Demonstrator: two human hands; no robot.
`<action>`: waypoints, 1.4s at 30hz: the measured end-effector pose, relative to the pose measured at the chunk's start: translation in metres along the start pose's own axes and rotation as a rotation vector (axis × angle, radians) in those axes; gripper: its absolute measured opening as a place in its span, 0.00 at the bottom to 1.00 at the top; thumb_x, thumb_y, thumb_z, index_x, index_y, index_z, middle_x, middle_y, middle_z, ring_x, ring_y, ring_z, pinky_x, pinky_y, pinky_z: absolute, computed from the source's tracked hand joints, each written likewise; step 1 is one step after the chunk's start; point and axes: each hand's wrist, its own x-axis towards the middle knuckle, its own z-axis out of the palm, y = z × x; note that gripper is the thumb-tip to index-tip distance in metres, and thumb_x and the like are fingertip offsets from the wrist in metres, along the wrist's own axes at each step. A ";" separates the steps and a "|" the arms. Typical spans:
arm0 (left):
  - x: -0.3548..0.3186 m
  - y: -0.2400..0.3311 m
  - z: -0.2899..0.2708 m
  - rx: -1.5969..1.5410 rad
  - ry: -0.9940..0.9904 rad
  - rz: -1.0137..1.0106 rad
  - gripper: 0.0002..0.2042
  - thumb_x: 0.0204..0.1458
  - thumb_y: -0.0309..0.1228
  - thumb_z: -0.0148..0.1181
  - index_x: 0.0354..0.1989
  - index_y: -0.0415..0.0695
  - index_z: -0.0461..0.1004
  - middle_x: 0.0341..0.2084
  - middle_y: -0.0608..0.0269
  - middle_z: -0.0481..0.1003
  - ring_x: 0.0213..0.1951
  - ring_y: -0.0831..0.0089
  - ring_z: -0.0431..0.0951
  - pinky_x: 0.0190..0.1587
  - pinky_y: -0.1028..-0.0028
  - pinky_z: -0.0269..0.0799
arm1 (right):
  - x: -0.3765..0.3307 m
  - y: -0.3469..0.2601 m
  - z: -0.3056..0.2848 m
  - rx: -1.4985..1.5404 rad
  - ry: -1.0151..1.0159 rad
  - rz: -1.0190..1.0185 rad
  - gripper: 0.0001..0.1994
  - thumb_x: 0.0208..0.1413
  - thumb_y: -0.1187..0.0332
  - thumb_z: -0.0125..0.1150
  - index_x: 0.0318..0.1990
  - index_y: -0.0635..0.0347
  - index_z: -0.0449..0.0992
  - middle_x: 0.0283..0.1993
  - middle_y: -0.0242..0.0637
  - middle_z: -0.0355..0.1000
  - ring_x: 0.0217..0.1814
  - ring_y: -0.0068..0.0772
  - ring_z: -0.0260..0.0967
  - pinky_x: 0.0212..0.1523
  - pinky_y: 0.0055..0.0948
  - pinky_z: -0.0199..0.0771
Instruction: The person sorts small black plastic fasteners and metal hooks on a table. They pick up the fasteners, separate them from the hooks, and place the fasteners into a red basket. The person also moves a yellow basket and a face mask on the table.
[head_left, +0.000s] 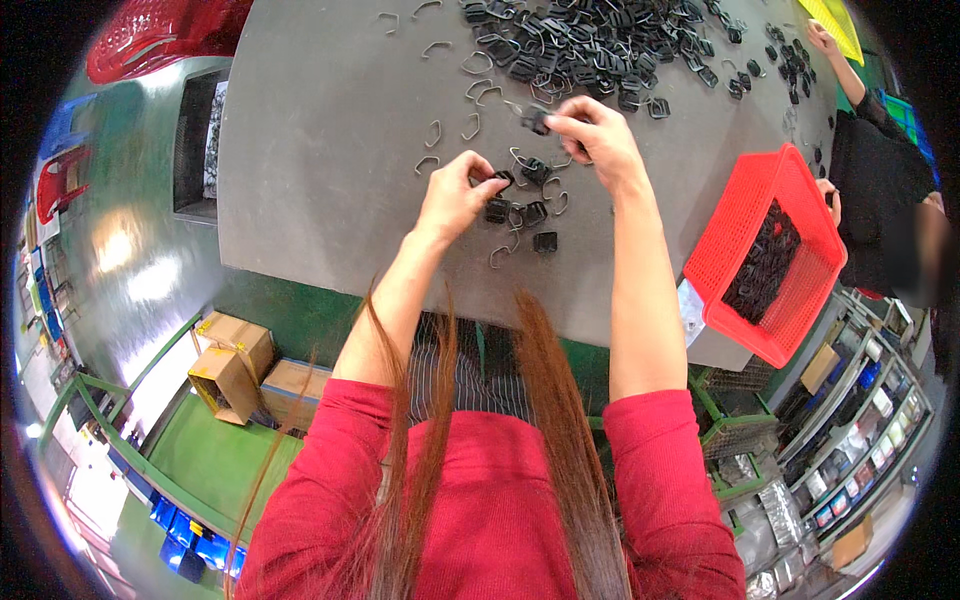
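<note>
- Left hand point(455, 200): fingers pinched together on a small black clip point(503, 180); right hand point(597, 135) closed on another clip point(537, 121), just above the grey table point(320, 130).
- Clips judged light, stiff, best gripped by the edges; wire hooks point(433, 133) springy.
- Clip pile point(590, 45) beyond; red basket point(765, 255) at the right.
</note>
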 end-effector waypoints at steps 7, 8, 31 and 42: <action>0.000 0.008 -0.033 -0.989 -0.233 -0.225 0.09 0.51 0.33 0.59 0.38 0.45 0.73 0.28 0.68 0.74 0.31 0.77 0.75 0.28 0.79 0.73 | -0.064 0.030 -0.059 0.367 0.007 0.038 0.11 0.46 0.70 0.61 0.39 0.59 0.72 0.27 0.29 0.69 0.29 0.23 0.68 0.21 0.17 0.60; 0.007 0.010 -0.028 -0.731 -0.209 -0.180 0.08 0.51 0.34 0.59 0.37 0.45 0.73 0.26 0.70 0.72 0.29 0.78 0.73 0.27 0.80 0.70 | -0.072 0.036 -0.062 0.556 0.007 0.030 0.11 0.47 0.69 0.60 0.39 0.59 0.72 0.28 0.29 0.69 0.29 0.23 0.68 0.21 0.17 0.61; -0.024 0.000 0.019 0.376 0.313 0.126 0.24 0.39 0.37 0.69 0.42 0.43 0.65 0.31 0.60 0.73 0.33 0.59 0.76 0.36 0.64 0.71 | -0.021 0.046 0.053 -1.042 0.244 -0.101 0.24 0.42 0.55 0.67 0.46 0.51 0.67 0.44 0.42 0.68 0.45 0.46 0.70 0.43 0.42 0.70; -0.045 -0.011 -0.021 -0.946 -0.321 -0.236 0.07 0.50 0.31 0.60 0.35 0.45 0.71 0.27 0.69 0.72 0.26 0.84 0.71 0.22 0.86 0.64 | -0.092 0.040 -0.003 0.323 -0.157 0.051 0.09 0.46 0.67 0.64 0.36 0.54 0.74 0.24 0.26 0.69 0.24 0.14 0.63 0.18 0.13 0.53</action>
